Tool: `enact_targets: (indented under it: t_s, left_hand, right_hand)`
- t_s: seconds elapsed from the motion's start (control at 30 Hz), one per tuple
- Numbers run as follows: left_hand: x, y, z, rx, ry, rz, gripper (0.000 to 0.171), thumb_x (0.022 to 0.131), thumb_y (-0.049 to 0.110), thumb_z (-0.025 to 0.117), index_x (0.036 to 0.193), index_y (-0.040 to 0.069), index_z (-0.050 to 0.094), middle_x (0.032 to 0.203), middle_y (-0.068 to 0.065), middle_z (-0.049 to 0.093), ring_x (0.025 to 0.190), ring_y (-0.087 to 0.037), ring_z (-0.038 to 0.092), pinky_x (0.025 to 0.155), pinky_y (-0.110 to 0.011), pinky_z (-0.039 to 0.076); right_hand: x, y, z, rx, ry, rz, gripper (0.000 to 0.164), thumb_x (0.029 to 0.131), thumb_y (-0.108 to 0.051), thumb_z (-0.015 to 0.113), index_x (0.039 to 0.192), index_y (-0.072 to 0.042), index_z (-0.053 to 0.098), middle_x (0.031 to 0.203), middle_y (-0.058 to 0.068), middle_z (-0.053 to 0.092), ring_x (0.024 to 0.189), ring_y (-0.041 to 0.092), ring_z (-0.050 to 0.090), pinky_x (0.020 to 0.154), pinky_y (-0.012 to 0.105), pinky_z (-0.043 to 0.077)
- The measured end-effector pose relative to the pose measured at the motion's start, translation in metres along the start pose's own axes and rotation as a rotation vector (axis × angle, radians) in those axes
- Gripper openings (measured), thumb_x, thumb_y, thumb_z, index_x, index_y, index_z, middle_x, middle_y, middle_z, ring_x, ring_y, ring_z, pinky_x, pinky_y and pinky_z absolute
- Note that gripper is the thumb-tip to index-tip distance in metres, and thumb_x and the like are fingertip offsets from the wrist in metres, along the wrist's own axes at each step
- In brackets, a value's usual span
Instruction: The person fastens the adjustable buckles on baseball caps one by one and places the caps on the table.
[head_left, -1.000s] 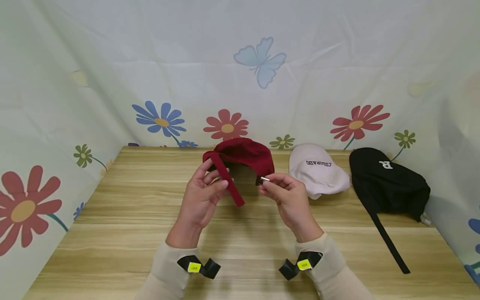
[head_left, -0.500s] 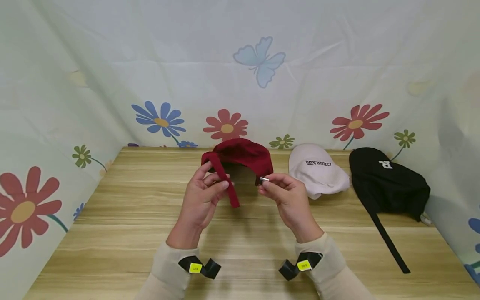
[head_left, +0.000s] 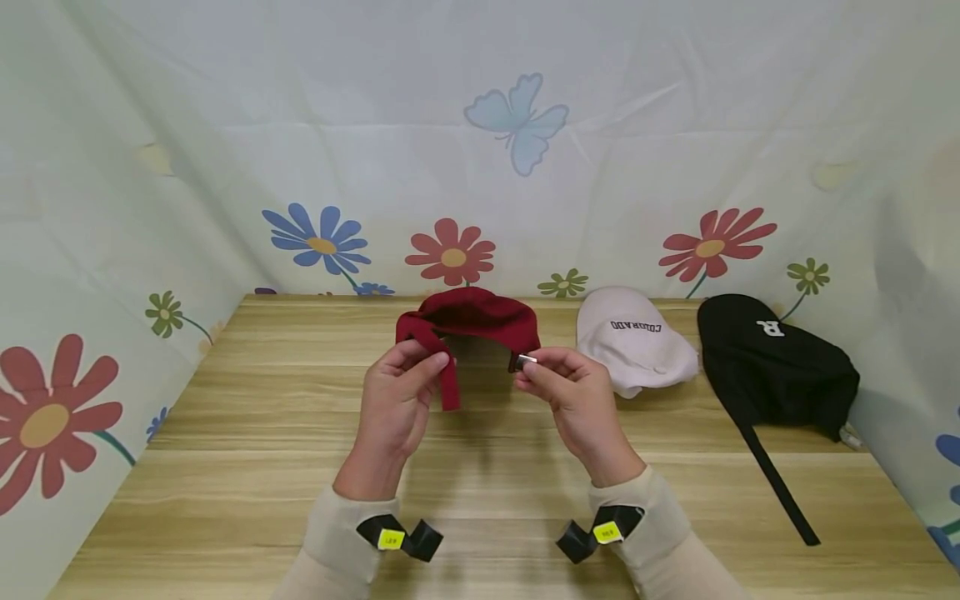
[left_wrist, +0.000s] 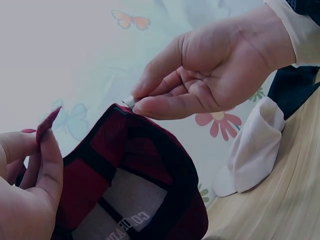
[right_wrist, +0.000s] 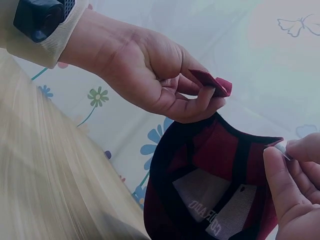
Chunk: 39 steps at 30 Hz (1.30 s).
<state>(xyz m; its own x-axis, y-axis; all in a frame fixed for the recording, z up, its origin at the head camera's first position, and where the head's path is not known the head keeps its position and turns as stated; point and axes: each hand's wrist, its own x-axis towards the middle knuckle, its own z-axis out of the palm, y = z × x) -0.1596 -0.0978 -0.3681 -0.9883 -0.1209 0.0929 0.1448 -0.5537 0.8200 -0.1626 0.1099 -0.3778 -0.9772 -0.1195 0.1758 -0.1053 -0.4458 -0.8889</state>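
A dark red cap (head_left: 483, 310) is held up between both hands, its back opening toward the camera. My left hand (head_left: 392, 408) pinches the cap's red strap (head_left: 450, 390) between thumb and fingers, and the loose end hangs below. At the other side of the opening, my right hand (head_left: 573, 404) pinches a small silver metal buckle (head_left: 527, 361) on the cap's corner. The strap and the buckle are apart. In the left wrist view the cap's black-taped inside (left_wrist: 90, 182) shows, with mirrored lettering on pale lining.
A pale pink cap (head_left: 633, 354) marked COLORADO lies right of the hands on the wooden table (head_left: 247, 450). Farther right rests a black cap (head_left: 787, 383) with a white R, its long strap (head_left: 780, 487) trailing toward the front. A flowered cloth (head_left: 360, 150) hangs behind.
The red cap has sunk slightly and shifted left. Its strap's loose end has swung left and hangs more upright. The left fingers have drawn closer together on the strap; the right hand stays at the buckle.
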Motion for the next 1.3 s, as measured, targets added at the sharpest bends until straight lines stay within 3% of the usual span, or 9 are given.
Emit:
enact_targets:
  t_s: [0.2, 0.4, 0.57, 0.73, 0.83, 0.97, 1.13, 1.3]
  left_hand:
    - [-0.003, 0.003, 0.005, -0.026, 0.016, -0.010, 0.027, 0.084, -0.012, 0.064, 0.085, 0.013, 0.074, 0.082, -0.001, 0.066, 0.076, -0.013, 0.063, 0.070, -0.020, 0.056]
    - [-0.012, 0.010, 0.008, 0.061, -0.083, -0.014, 0.035, 0.085, -0.012, 0.063, 0.101, 0.017, 0.073, 0.095, 0.000, 0.065, 0.089, -0.016, 0.059, 0.080, -0.021, 0.056]
    - [-0.014, 0.012, 0.009, 0.095, -0.161, -0.002, 0.049, 0.089, -0.014, 0.056, 0.130, 0.012, 0.057, 0.102, 0.000, 0.065, 0.093, -0.015, 0.062, 0.084, -0.023, 0.056]
    - [-0.013, 0.012, 0.009, 0.082, -0.182, -0.017, 0.052, 0.094, -0.008, 0.051, 0.143, 0.005, 0.040, 0.103, -0.002, 0.063, 0.094, -0.017, 0.065, 0.087, -0.028, 0.057]
    - [-0.012, 0.012, 0.007, 0.020, -0.166, -0.037, 0.044, 0.097, -0.003, 0.037, 0.141, 0.001, 0.038, 0.103, -0.004, 0.062, 0.094, -0.018, 0.064, 0.088, -0.029, 0.056]
    - [-0.012, 0.011, 0.005, -0.094, -0.101, -0.070, 0.036, 0.100, 0.015, 0.028, 0.124, 0.003, 0.052, 0.098, -0.005, 0.065, 0.088, -0.020, 0.066, 0.085, -0.030, 0.057]
    - [-0.010, 0.009, 0.005, -0.099, 0.001, -0.109, 0.038, 0.101, 0.040, 0.046, 0.098, 0.008, 0.066, 0.086, -0.005, 0.071, 0.076, -0.018, 0.070, 0.075, -0.030, 0.060]
    - [-0.010, 0.009, 0.007, -0.038, 0.027, -0.128, 0.020, 0.097, 0.023, 0.059, 0.085, 0.010, 0.069, 0.079, -0.003, 0.071, 0.069, -0.015, 0.070, 0.066, -0.027, 0.060]
  right_hand:
    - [0.001, 0.000, -0.002, 0.002, 0.009, -0.001, 0.015, 0.088, 0.005, 0.064, 0.093, -0.009, 0.069, 0.086, 0.004, 0.070, 0.075, 0.013, 0.072, 0.076, 0.030, 0.060]
    - [0.000, 0.000, 0.000, 0.018, 0.020, -0.010, 0.017, 0.088, 0.007, 0.063, 0.092, -0.008, 0.069, 0.085, 0.003, 0.070, 0.076, 0.013, 0.072, 0.076, 0.029, 0.060]
    - [0.000, 0.002, 0.001, 0.036, 0.009, -0.021, 0.018, 0.088, 0.008, 0.062, 0.092, -0.008, 0.069, 0.085, 0.003, 0.071, 0.076, 0.013, 0.072, 0.075, 0.029, 0.060]
    - [0.000, 0.005, 0.002, 0.019, -0.002, -0.016, 0.016, 0.088, 0.006, 0.064, 0.093, -0.009, 0.068, 0.086, 0.003, 0.071, 0.077, 0.013, 0.072, 0.076, 0.029, 0.060]
    - [-0.001, 0.006, 0.002, 0.008, 0.000, -0.012, 0.016, 0.089, 0.005, 0.063, 0.093, -0.009, 0.068, 0.087, 0.003, 0.071, 0.077, 0.013, 0.072, 0.076, 0.029, 0.060]
    - [-0.001, 0.006, 0.003, 0.003, 0.012, -0.007, 0.015, 0.089, 0.006, 0.063, 0.093, -0.008, 0.068, 0.087, 0.003, 0.070, 0.077, 0.013, 0.072, 0.077, 0.029, 0.060]
    - [-0.001, 0.005, 0.003, 0.005, 0.018, -0.006, 0.016, 0.089, 0.007, 0.062, 0.093, -0.008, 0.068, 0.087, 0.003, 0.070, 0.076, 0.013, 0.072, 0.077, 0.029, 0.060]
    - [-0.001, 0.005, 0.002, 0.013, 0.020, -0.010, 0.017, 0.088, 0.008, 0.062, 0.092, -0.008, 0.068, 0.086, 0.003, 0.070, 0.076, 0.014, 0.072, 0.076, 0.029, 0.060]
